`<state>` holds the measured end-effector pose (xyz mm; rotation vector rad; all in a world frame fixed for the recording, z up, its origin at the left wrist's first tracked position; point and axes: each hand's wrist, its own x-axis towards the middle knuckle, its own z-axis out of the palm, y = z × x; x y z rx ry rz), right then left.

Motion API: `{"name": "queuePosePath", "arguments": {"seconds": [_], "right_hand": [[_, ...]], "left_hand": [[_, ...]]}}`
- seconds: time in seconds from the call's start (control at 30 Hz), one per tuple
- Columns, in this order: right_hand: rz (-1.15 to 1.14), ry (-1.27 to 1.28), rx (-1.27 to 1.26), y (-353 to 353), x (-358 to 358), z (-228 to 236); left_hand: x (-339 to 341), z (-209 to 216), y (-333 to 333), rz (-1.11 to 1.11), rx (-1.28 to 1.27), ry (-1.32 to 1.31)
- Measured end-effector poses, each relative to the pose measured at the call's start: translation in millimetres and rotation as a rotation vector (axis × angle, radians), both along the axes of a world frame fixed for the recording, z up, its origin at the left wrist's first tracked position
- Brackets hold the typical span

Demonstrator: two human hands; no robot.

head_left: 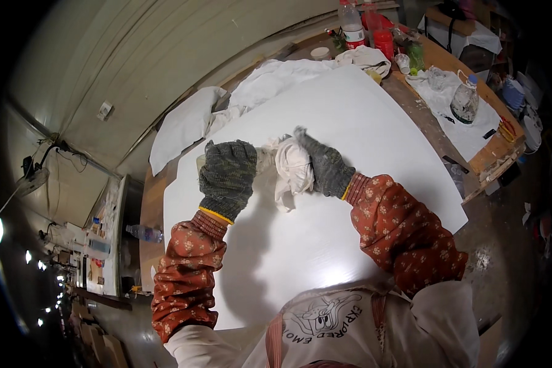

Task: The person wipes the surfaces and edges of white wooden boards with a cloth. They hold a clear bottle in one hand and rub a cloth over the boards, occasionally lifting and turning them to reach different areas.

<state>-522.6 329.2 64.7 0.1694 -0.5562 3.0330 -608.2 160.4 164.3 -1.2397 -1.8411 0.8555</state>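
Observation:
My left hand (228, 175), in a dark grey knitted glove, is wrapped round what looks like a clear plastic bottle (264, 159). The bottle lies tilted on its side in the air, and most of it is hidden by the glove. Against its right end is a crumpled white cloth (293, 165), with a loose corner hanging down. Gloved the same way, my right hand (327, 164) grips the cloth from its right side. Both hands are above a large smooth white panel (325, 245), where their shadow falls.
The panel rests on a wooden table (426, 122). White cloths (276, 80) lie along its far edge. At the far right stand bottles (352, 27), and a smeared clear bottle (465, 101) sits on a white sheet. Another plastic bottle (145, 233) lies at the left.

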Motion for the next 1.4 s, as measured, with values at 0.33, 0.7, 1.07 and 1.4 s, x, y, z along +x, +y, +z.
{"name": "queuePosePath", "arguments": {"seconds": [0.33,0.7,1.07,1.4], "right_hand": [[-0.675,-0.025,0.531,29,-63,-12],[-1.054,-0.339,2.482,136,-162,-44],[-0.67,-0.155,2.528,39,-242,-43],[-0.757,-0.352,2.743,107,-231,-43]], "left_hand": [[-62,-72,7,0.036,0.611,-0.68],[-89,-74,-102,0.083,1.426,-1.26],[-54,-58,-179,0.51,1.749,-1.309],[17,-48,-258,0.468,1.788,-1.066]]}}
